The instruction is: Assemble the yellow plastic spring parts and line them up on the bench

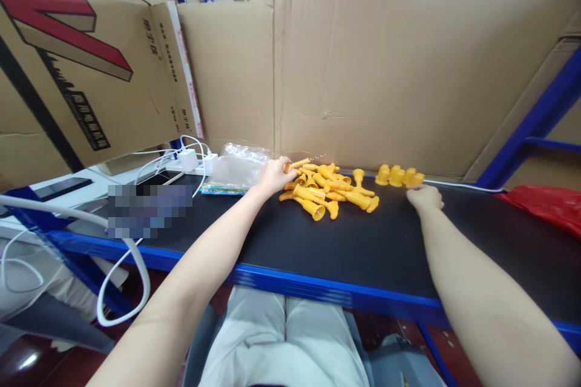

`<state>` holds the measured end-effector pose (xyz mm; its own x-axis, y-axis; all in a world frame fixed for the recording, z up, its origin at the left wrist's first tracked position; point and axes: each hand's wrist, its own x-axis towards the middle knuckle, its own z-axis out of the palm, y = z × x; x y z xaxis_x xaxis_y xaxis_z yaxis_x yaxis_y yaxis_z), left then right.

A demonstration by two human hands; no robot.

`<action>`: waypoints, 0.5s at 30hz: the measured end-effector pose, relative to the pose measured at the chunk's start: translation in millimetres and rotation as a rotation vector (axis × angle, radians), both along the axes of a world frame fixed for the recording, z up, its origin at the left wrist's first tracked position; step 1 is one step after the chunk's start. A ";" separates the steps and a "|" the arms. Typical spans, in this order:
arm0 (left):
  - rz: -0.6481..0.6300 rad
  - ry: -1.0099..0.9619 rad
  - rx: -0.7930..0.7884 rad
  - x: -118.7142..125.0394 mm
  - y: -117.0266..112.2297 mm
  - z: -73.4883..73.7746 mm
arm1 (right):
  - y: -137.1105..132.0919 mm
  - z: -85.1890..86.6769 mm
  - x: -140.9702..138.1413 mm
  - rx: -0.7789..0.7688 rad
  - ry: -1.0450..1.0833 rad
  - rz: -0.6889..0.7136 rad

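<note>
A: Left hand?
B: Left hand (273, 176): thumb and fingers pinching a yellow ridged plastic piece (300, 164) at the left edge of a loose pile of yellow plastic pieces (336, 185), on the black tabletop (363, 248).
A: Right hand?
B: Right hand (425, 198): at the right end of a short row of upright yellow flared plastic pieces (396, 176), right of the pile. Fingertips hidden; cannot tell whether they grip the end piece.
A: Surroundings?
B: Clear plastic packaging (240, 166) beyond the left forearm; tall brown cardboard panel (363, 72) behind the tabletop.
</note>
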<state>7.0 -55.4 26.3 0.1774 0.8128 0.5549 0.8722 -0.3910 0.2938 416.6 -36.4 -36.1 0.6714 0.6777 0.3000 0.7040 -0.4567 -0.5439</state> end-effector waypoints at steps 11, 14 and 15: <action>0.022 -0.025 0.034 -1.1 7.5 -4.1 | -4.3 10.0 -11.3 -0.197 0.107 -0.031; 0.043 -0.061 0.029 -1.7 9.9 -4.5 | -4.9 9.6 -12.1 -0.208 0.091 -0.029; 0.050 -0.080 0.027 -2.3 10.6 -4.5 | -5.1 9.5 -12.4 -0.212 0.085 -0.026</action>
<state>4.7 -44.8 21.8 0.0917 0.8038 0.5877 0.8651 -0.3566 0.3528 404.3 -41.5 -26.6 0.7061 0.7019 0.0938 0.6462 -0.5844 -0.4908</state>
